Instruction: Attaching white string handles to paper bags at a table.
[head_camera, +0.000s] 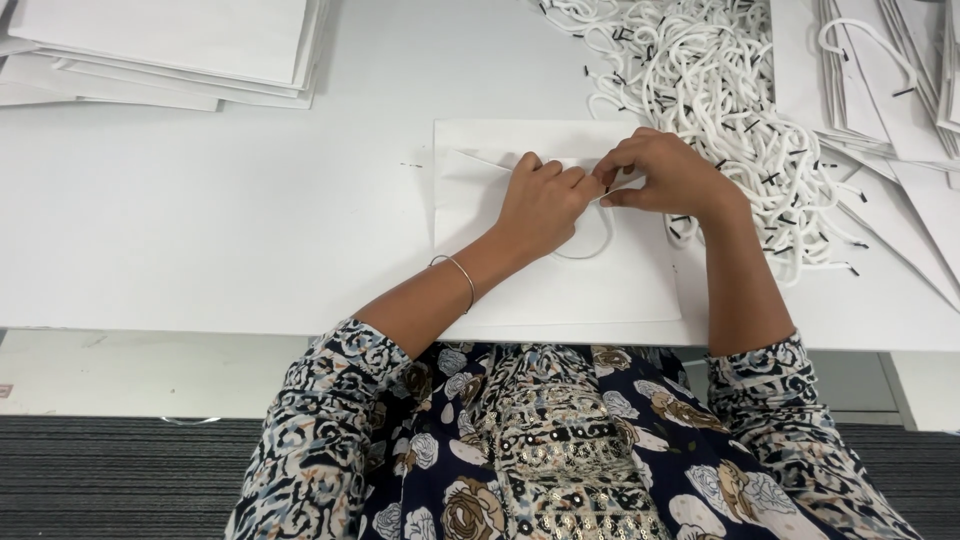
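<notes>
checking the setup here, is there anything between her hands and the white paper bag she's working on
Nothing visible stands in the way. Both the left hand and the right hand rest directly on the flat white paper bag, pinching a white cord handle at its top edge. The pile of loose cords lies off to the right.

Light: bright, even, from overhead
Shadows: faint, soft beneath the hands (600, 195)
Glare: white counter (220, 220) nearly washed out
Focus: sharp throughout

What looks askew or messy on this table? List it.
The white cord handles lie in a tangled heap at upper right, spilling toward the flat paper bag. The paper stack at upper left is fanned unevenly.
</notes>
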